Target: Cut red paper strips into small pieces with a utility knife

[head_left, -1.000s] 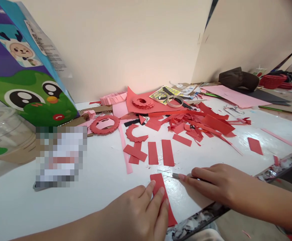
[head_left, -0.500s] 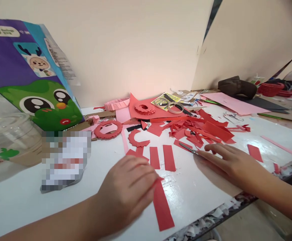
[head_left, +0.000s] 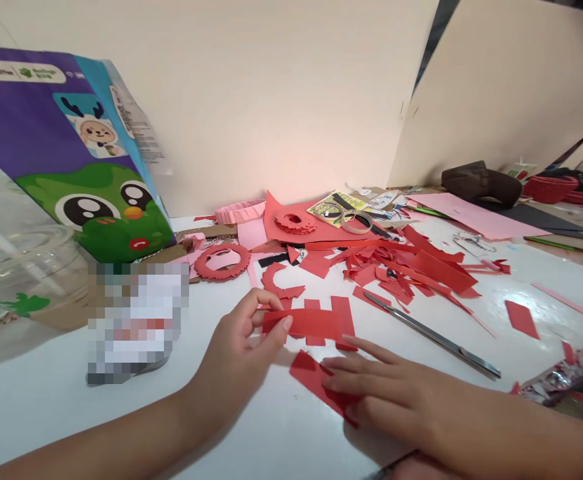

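Note:
My left hand [head_left: 246, 340] is closed, with thumb and fingers pinching one end of a red paper strip [head_left: 304, 324] held just above the white tabletop [head_left: 251, 427]. Another red rectangle [head_left: 307, 372] lies on the table under my right hand [head_left: 396, 387]. The fingers of that hand are stretched out over it, and one fingertip is close to the far end of the held strip; whether it touches cannot be told. Behind the held strip, more red rectangles [head_left: 342, 308] are partly covered. To the right, a slim metal craft knife [head_left: 436, 335] lies loose, its blade pointing away.
Red scraps [head_left: 396, 260] are heaped at the back centre. Left of them lie a toothed red paper ring [head_left: 222, 261] and a tape roll [head_left: 356, 222]. A purple-and-green paper bag [head_left: 96, 153] and a clear cup [head_left: 36, 273] stand at left. Pink paper [head_left: 476, 215] lies at right.
My right hand has let go of the craft knife and moved left over the red rectangle. My left hand has shifted away from me slightly and now holds up a red strip.

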The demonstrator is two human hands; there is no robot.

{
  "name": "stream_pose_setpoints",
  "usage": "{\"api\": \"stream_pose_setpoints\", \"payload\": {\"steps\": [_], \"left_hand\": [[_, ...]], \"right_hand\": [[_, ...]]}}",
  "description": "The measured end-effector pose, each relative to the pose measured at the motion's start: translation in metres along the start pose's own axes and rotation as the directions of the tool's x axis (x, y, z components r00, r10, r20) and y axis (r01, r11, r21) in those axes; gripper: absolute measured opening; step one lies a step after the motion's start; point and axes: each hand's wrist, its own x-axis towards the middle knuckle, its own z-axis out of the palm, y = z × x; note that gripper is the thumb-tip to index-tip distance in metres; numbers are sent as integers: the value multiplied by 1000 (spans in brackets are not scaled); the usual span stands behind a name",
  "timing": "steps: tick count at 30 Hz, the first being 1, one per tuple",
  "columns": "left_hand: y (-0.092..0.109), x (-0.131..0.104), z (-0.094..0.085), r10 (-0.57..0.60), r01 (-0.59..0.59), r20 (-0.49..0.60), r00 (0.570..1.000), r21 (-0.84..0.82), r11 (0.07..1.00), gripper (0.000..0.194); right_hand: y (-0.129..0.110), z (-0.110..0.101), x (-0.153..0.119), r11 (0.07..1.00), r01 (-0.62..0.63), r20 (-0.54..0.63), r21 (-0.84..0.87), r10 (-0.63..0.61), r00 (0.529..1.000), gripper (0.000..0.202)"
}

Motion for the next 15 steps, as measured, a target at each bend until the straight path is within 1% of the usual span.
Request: {"api": "stream_pose_setpoints", "payload": {"steps": [1, 2, 3, 4, 5, 6, 8, 10, 13, 15], "left_hand": [[0, 0, 0, -24, 25, 12, 1000, -34, 999, 15], [-1, 0, 0, -51, 53, 27, 998, -82, 995, 17], [-1, 0, -1, -80, 86, 47, 996, -146, 986, 18], [-2, 0, -1, -109, 122, 71, 991, -223, 967, 19], [-3, 0, -2, -134, 158, 99, 986, -303, 940, 19], [-4, 0, -2, -155, 192, 127, 980, -376, 906, 19], [-6, -1, -2, -170, 230, 168, 971, -475, 849, 19], [-8, -1, -2, -162, 234, 180, 970, -525, 818, 21], [-8, 1, -2, -150, 222, 175, 973, -542, 810, 20], [-7, 2, -2, -149, 225, 183, 972, -529, 819, 20]], "right_hand": [[4, -1, 1, 997, -58, -67, 57, 62, 996, 34], [7, -1, 3, 983, -132, -160, 124, 151, 976, 28], [10, -2, 7, 954, -212, -261, 211, 264, 929, 20], [11, -2, 12, 908, -277, -342, 316, 381, 859, 13], [13, -3, 19, 855, -301, -397, 423, 473, 786, 9], [14, -3, 26, 801, -286, -412, 527, 534, 738, 9], [17, -6, 43, 702, -237, -348, 671, 580, 736, 15], [21, -8, 57, 624, -211, -296, 752, 606, 739, 17], [26, -10, 69, 476, -133, -257, 869, 665, 701, 21], [29, -9, 70, 373, -110, -195, 921, 688, 698, 20]]}}
